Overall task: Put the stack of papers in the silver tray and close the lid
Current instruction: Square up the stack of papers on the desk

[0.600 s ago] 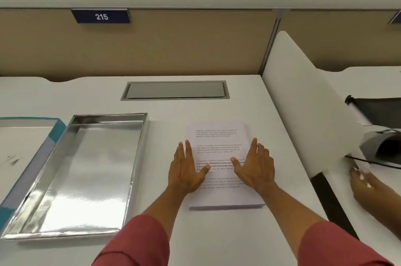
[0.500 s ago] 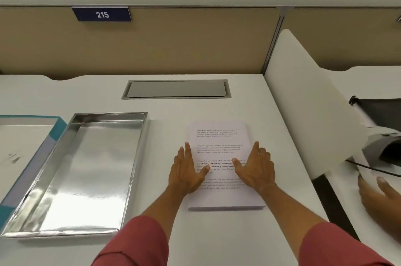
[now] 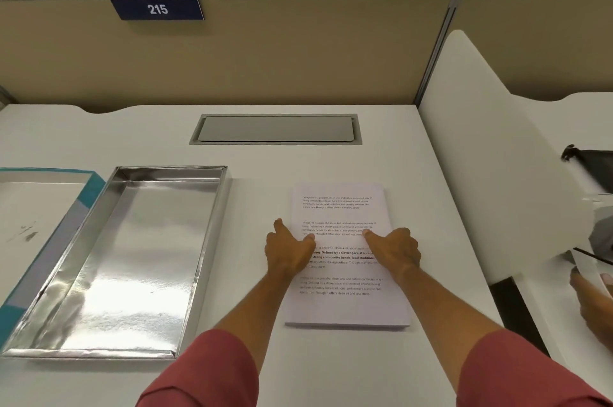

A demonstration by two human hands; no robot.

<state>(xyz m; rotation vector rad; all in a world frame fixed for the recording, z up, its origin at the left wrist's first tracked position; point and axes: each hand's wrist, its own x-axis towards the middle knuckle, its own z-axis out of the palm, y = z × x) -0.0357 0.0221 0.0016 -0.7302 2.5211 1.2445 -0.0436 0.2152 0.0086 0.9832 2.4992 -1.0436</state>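
Note:
The stack of papers, white with printed text, lies flat on the white desk right of centre. My left hand holds its left edge, thumb on top and fingers down along the side. My right hand grips the right edge the same way, fingers curled over it. The silver tray stands open and bare to the left of the stack, a hand's width away. Its lid, white inside with a teal rim, lies upside down at the far left, touching the tray.
A grey cable flap is set into the desk behind the stack. A white divider panel rises along the desk's right side. Beyond it, another person's hand and dark objects lie on the neighbouring desk.
Both hands lay flat on top of the stack with fingers spread. They have slid outward to its side edges, fingers curling over them and thumbs staying on top.

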